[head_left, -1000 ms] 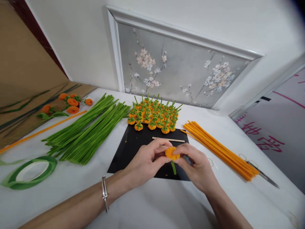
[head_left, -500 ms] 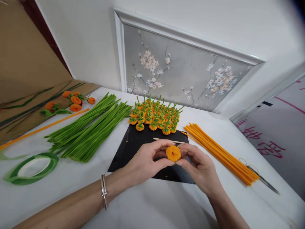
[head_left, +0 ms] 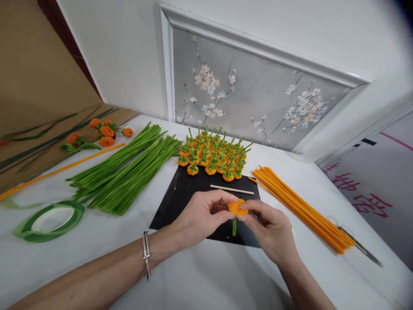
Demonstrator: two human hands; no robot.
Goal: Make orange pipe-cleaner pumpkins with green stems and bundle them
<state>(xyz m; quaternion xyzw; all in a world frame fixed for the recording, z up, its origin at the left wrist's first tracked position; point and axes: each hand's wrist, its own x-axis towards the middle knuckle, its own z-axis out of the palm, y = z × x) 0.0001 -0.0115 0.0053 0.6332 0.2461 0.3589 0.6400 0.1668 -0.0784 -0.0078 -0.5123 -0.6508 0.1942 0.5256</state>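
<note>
Between both hands is an orange pipe-cleaner flower (head_left: 238, 207), its green stem (head_left: 234, 227) pointing down. My left hand (head_left: 203, 217) pinches the flower's left side with thumb and fingertips. On the other side my right hand (head_left: 271, 226) pinches its right edge. Beneath them lies a black mat (head_left: 190, 193), with a thin wooden stick (head_left: 231, 189) just beyond the fingers. At the mat's far end, several finished orange flowers (head_left: 211, 161) stand heads down with green stems up.
Left lie green pipe cleaners (head_left: 129, 176), a roll of green tape (head_left: 75, 217), a single orange pipe cleaner (head_left: 61, 170) and several orange flowers (head_left: 106, 141) on cardboard. Right are bundled orange pipe cleaners (head_left: 300, 206) and scissors (head_left: 363, 247). A framed flower panel (head_left: 238, 107) is behind.
The flower has tipped from facing me to lying more level, so its green stem now shows below. Both hands have turned slightly with it. The view has shifted a little.
</note>
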